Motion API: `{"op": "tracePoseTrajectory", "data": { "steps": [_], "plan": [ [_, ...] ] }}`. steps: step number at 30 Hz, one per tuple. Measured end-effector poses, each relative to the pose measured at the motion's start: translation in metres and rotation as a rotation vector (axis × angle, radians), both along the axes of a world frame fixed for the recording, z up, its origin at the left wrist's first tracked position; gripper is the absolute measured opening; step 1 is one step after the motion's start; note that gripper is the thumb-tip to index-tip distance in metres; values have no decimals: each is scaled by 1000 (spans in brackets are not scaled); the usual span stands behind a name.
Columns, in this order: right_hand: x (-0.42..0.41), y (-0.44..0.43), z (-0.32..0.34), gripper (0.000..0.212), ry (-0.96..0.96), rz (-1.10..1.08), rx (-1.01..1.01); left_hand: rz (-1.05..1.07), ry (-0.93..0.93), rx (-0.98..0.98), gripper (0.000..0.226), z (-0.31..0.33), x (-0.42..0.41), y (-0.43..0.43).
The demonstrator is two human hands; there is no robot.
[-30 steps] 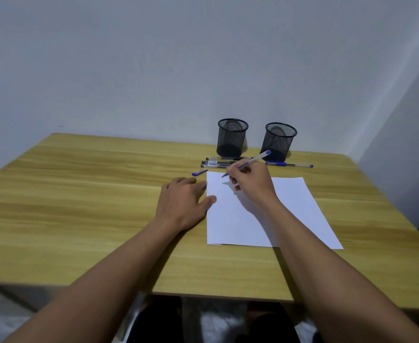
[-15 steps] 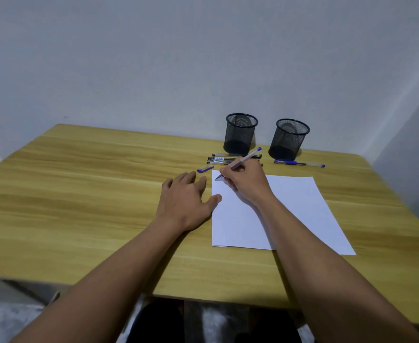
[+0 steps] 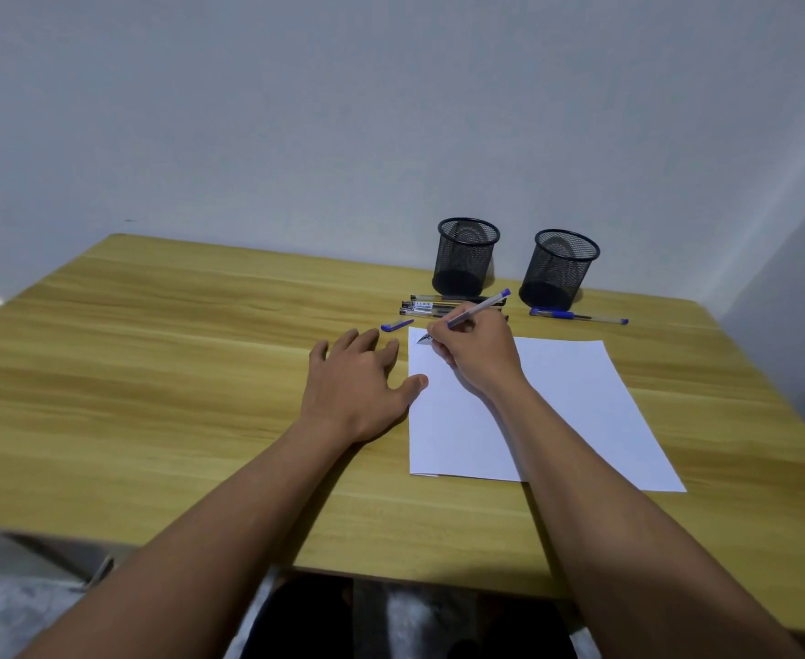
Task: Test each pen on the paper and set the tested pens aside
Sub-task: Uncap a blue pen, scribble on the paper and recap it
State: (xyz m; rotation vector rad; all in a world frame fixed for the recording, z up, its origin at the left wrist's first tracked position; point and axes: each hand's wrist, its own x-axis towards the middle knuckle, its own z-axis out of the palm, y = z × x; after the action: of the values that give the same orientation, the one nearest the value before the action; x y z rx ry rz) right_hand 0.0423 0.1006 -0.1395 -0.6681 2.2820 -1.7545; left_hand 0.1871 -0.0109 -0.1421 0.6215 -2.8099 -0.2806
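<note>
Now the right hand [image 3: 479, 354] grips a blue pen [image 3: 467, 316], testing it at the paper's [image 3: 557, 401] upper-left corner; left hand [image 3: 357, 382] lies flat, empty. Next: recapping.

Both forearms are bare right up to the lower edge of view, with no sleeves, watch, rings or bands on the left hand [image 3: 357, 380] or the right hand [image 3: 479, 351], and the fingernails are short and unpainted.
</note>
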Motion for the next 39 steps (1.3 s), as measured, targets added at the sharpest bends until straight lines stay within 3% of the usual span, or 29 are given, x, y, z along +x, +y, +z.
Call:
{"op": "tracePoseTrajectory", "data": {
  "steps": [18,29,39],
  "plan": [
    [-2,3,1,14,41,-79,7,-2,-13,14,75,0,0,0],
    [8,9,18,12,-176,-96,-115,-2,-18,31,76,2,1,0],
    [12,5,21,11,-117,-78,-88,-3,35,86,68,5,4,5]
  ]
}}
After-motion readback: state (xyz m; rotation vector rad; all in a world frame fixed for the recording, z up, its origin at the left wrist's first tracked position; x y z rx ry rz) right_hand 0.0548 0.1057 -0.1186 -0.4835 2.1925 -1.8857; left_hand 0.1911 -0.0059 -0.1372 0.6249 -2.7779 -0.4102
